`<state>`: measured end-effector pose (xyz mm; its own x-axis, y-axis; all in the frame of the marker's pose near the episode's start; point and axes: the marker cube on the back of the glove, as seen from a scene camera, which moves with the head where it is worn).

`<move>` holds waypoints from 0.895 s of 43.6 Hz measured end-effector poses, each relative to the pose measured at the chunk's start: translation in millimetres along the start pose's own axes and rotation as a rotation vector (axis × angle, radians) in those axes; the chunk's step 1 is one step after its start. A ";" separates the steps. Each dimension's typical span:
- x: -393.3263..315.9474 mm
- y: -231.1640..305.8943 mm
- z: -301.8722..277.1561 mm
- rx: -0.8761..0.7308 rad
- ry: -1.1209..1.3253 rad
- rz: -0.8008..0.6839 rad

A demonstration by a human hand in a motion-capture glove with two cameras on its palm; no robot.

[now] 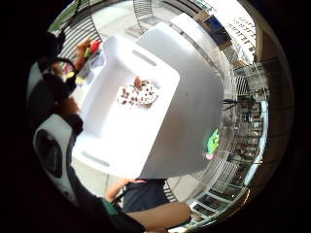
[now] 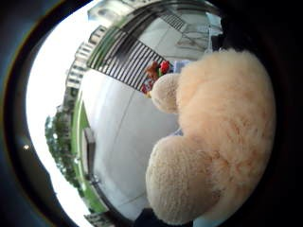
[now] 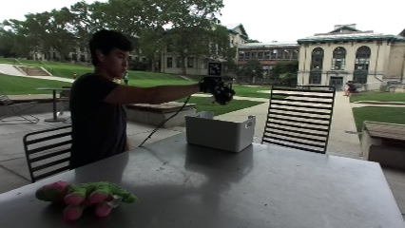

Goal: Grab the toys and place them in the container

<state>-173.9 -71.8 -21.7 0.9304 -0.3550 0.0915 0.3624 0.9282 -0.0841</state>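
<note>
My gloved right hand (image 3: 214, 86) is raised at arm's length above the white container (image 3: 219, 131), which stands on the far side of the grey table (image 3: 265, 190). It grips a cream plush toy (image 2: 213, 142), which fills most of the thumb side palm view; in the outside view the toy (image 3: 223, 94) is a dark lump under the fingers. The little finger side palm view looks down into the container (image 1: 112, 141), where a brown-spotted white toy (image 1: 137, 93) lies on the bottom. A green and pink plush toy (image 3: 85, 195) lies near the table's front left corner.
Small red and brown things (image 1: 90, 48) lie on the table just past the container. A black slatted chair (image 3: 299, 118) stands behind the table on the right, another (image 3: 47, 152) behind the person on the left.
</note>
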 end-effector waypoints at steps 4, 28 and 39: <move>-12.9 1.8 11.4 -0.137 0.004 -0.055; 97.7 68.6 -15.0 -0.041 0.011 0.110; 234.9 134.5 -15.3 0.002 0.064 0.321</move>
<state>94.3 -32.1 -26.7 0.9987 -0.0501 -0.0021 0.0497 0.9941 -0.0966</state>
